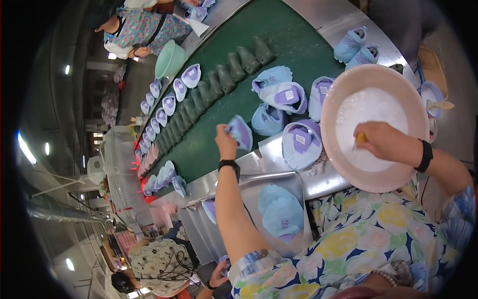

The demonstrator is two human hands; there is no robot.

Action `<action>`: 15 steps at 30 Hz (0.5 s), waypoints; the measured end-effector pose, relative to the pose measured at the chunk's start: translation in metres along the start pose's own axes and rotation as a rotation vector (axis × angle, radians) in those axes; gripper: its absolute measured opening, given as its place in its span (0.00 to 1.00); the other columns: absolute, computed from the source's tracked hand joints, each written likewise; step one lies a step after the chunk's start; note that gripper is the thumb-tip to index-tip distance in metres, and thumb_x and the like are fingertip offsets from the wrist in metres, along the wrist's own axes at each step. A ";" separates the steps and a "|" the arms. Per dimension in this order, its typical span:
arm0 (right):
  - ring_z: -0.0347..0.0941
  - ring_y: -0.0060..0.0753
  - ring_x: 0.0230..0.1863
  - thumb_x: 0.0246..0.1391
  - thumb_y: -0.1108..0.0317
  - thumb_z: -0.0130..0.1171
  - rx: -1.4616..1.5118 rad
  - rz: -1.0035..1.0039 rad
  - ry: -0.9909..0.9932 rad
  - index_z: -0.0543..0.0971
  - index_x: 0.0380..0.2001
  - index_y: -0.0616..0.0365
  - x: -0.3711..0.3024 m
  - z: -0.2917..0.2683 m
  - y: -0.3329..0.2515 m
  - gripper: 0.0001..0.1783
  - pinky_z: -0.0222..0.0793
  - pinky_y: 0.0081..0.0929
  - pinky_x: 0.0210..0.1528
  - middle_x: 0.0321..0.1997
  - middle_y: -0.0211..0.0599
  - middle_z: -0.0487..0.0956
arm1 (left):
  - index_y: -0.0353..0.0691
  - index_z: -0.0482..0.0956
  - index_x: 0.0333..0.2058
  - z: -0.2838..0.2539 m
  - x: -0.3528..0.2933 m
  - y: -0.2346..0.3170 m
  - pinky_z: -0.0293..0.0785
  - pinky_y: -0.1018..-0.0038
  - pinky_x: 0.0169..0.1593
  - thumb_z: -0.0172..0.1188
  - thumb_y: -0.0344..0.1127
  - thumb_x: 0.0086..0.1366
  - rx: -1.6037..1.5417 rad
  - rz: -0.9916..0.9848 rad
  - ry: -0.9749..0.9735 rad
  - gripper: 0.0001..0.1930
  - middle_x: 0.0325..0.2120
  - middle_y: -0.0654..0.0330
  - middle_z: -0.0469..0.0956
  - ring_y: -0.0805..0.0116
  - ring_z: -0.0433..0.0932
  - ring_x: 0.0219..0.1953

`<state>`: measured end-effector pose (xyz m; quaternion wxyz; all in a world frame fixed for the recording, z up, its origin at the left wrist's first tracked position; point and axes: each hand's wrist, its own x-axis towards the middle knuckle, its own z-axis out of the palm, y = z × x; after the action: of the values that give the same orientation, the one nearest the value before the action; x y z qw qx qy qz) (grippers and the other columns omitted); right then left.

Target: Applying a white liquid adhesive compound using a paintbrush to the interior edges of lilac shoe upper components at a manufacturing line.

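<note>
My left hand [226, 143] is closed on a light blue and purple shoe upper [241, 132], held above the green conveyor belt [219, 144]. My right hand [381, 140] reaches into a large pale pink basin [343, 172] of white liquid [371, 107]. Its fingers pinch a small yellow piece [361, 137], perhaps a sponge; most of it is hidden by the hand. Between the hands, several more blue and purple shoe uppers [301, 142] lie at the belt's near edge, against the basin's left side.
Dark shoe lasts [214, 84] stand in a long row along the belt, with more uppers [169, 104] beyond them. A green basin [170, 60] sits by a co-worker [144, 30] across the belt. Another person [162, 266] sits at lower left. Blue pieces [280, 212] fill a metal tray before me.
</note>
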<state>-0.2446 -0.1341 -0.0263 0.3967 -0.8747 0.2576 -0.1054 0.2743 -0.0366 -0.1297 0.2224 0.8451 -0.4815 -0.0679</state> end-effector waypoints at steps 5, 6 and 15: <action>0.76 0.51 0.38 0.51 0.67 0.61 -0.008 -0.016 0.027 0.73 0.36 0.60 -0.007 -0.010 0.024 0.11 0.69 0.41 0.41 0.31 0.48 0.77 | 0.39 0.71 0.50 -0.043 -0.005 0.102 0.75 0.66 0.46 0.60 0.31 0.61 -1.114 -0.246 -0.236 0.18 0.43 0.60 0.76 0.66 0.76 0.44; 0.75 0.50 0.37 0.52 0.68 0.60 -0.062 0.023 -0.066 0.74 0.35 0.60 -0.009 -0.012 0.026 0.10 0.70 0.41 0.41 0.31 0.47 0.77 | 0.39 0.69 0.53 -0.043 -0.014 0.114 0.75 0.67 0.48 0.60 0.33 0.62 -1.117 -0.185 -0.354 0.21 0.45 0.60 0.76 0.65 0.76 0.46; 0.74 0.47 0.30 0.54 0.65 0.59 0.176 -0.092 0.477 0.72 0.38 0.60 -0.043 -0.100 0.030 0.12 0.68 0.32 0.35 0.28 0.43 0.77 | 0.40 0.62 0.61 -0.024 -0.066 0.273 0.69 0.60 0.59 0.50 0.51 0.68 -1.065 -0.109 -0.811 0.29 0.57 0.55 0.69 0.59 0.71 0.57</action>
<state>-0.3312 -0.1917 0.0185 0.3943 -0.7980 0.2938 -0.3485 0.0332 -0.0928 0.0052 0.4067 0.5505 -0.3844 -0.6195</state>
